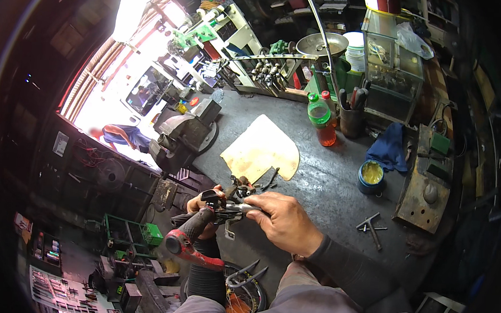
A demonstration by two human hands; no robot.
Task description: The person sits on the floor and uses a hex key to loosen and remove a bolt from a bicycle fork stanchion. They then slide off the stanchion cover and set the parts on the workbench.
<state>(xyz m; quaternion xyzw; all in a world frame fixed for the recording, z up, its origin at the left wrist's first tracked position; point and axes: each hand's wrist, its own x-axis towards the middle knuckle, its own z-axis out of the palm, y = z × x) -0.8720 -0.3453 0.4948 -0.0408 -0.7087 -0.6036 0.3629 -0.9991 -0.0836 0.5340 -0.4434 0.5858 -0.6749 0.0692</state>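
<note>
My right hand point(287, 219) is closed around a short silver cylindrical tool point(238, 207), its tip against a dark metal assembly. My left hand point(197, 201) grips that assembly from behind, and parts of its fingers are hidden. A bar end with a black grip point(190, 231) and a red curved piece point(201, 259) juts toward me just below the left hand. A small metal bracket point(230, 231) hangs under the assembly. Beyond the hands, small dark metal parts point(242, 185) rest at the near edge of a pale cloth point(265, 146).
On the dark workbench point(333, 185) stand two bottles point(321, 117), a tub of yellowish grease point(371, 176) and a cup of tools point(353, 113). T-shaped metal tools point(372, 229) lie at right. A bench vise point(184, 131) is at far left. A spoked wheel point(247, 293) sits below.
</note>
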